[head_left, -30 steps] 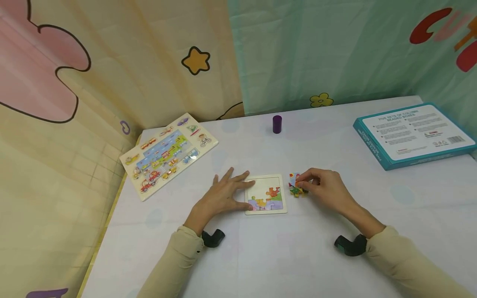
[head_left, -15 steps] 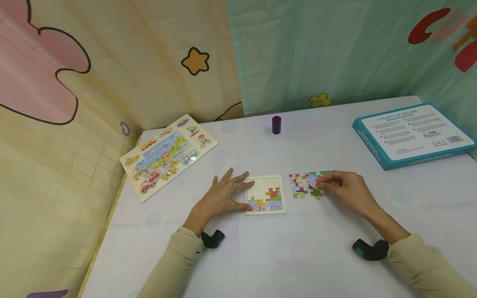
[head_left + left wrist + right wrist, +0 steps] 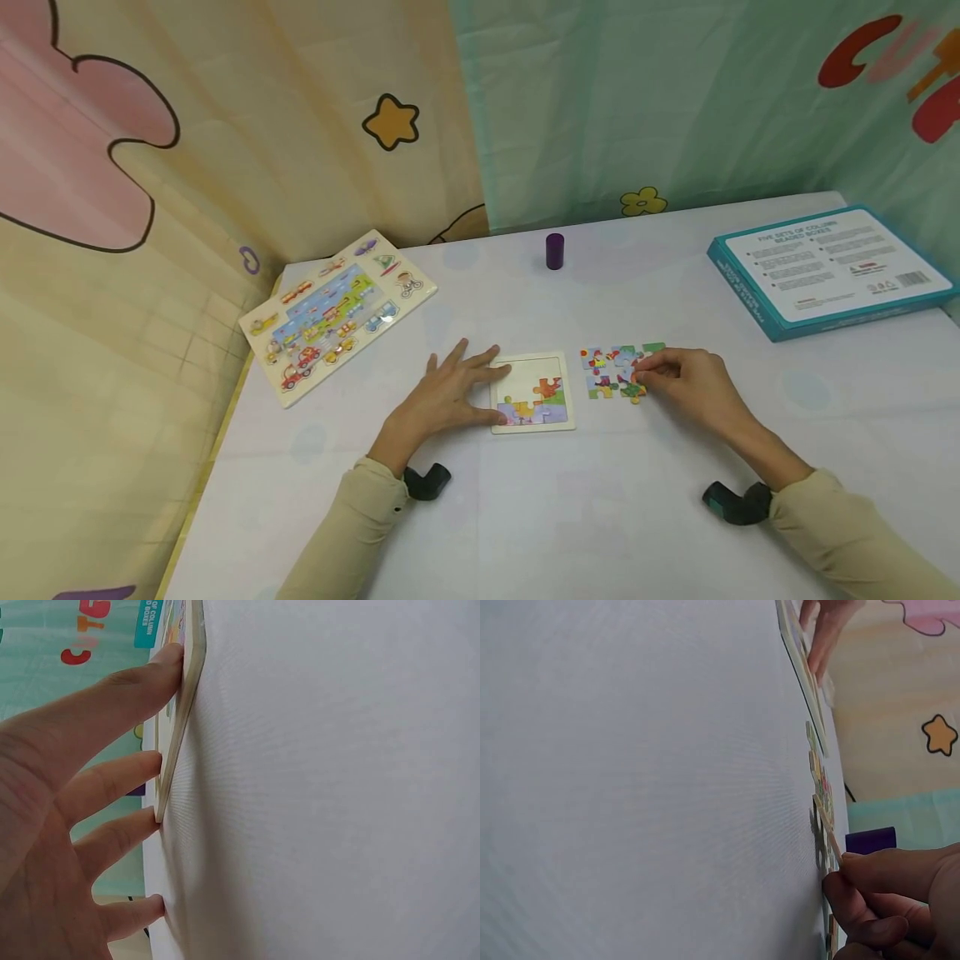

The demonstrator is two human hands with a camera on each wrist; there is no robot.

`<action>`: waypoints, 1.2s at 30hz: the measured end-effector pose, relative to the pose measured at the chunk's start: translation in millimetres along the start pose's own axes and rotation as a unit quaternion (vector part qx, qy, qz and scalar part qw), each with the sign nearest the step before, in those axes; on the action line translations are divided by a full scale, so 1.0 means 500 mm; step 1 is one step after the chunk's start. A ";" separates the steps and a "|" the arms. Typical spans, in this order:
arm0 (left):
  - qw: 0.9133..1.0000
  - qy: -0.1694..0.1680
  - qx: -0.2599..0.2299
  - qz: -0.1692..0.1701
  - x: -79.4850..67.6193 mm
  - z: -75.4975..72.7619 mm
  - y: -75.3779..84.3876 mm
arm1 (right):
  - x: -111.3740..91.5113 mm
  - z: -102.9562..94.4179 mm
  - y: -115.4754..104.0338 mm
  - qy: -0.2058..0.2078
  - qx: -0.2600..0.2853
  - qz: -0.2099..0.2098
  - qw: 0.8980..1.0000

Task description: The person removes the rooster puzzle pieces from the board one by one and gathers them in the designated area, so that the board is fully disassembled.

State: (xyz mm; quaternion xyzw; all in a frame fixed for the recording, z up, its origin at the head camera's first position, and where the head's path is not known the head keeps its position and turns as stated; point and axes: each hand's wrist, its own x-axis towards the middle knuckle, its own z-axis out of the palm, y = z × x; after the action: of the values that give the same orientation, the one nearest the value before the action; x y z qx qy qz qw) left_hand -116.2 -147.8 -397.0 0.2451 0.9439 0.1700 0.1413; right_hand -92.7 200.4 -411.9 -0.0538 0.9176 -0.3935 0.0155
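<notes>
My left hand (image 3: 447, 392) rests on the left edge of a small wooden puzzle tray (image 3: 533, 430), fingers spread. In the left wrist view, its thumb (image 3: 150, 679) presses on the tray's rim and two fingertips touch the edge. Joined puzzle pieces (image 3: 551, 412) fill the tray's lower part and right side; its upper left shows bare wood. To the right, my right hand (image 3: 693, 387) pinches a green puzzle piece (image 3: 634, 390) between thumb and forefinger. That piece is tilted above several loose puzzle pieces (image 3: 596, 360) on the table, some hidden by the hand.
A larger wooden vehicle puzzle board (image 3: 337, 317) lies at the back left. Behind the tray stands a purple cylinder (image 3: 554, 252). A teal flat box (image 3: 832, 271) lies at the back right. Printed curtains (image 3: 637, 100) border the white table (image 3: 540, 517).
My right hand has moved right with the green puzzle piece, uncovering loose pieces nearer the tray, then shifted slightly back left. The left hand stays on the tray.
</notes>
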 end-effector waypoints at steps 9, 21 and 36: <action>1.000 0.001 0.000 -0.001 0.001 -0.001 -0.001 | 0.002 0.000 -0.001 -0.002 -0.003 0.004 1.000; 1.000 -0.002 -0.005 -0.005 0.000 0.000 0.001 | 0.002 0.001 0.001 0.000 -0.010 0.003 1.000; 1.000 -0.004 -0.003 -0.007 0.002 0.002 0.000 | 0.002 0.001 0.006 0.002 -0.010 0.006 1.000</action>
State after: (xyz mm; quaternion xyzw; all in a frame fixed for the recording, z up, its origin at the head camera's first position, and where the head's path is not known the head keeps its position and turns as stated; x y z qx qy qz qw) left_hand -116.8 -147.1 -398.4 0.2390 0.9445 0.1705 0.1471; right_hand -93.7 201.9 -414.5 -0.0480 0.9217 -0.3846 0.0152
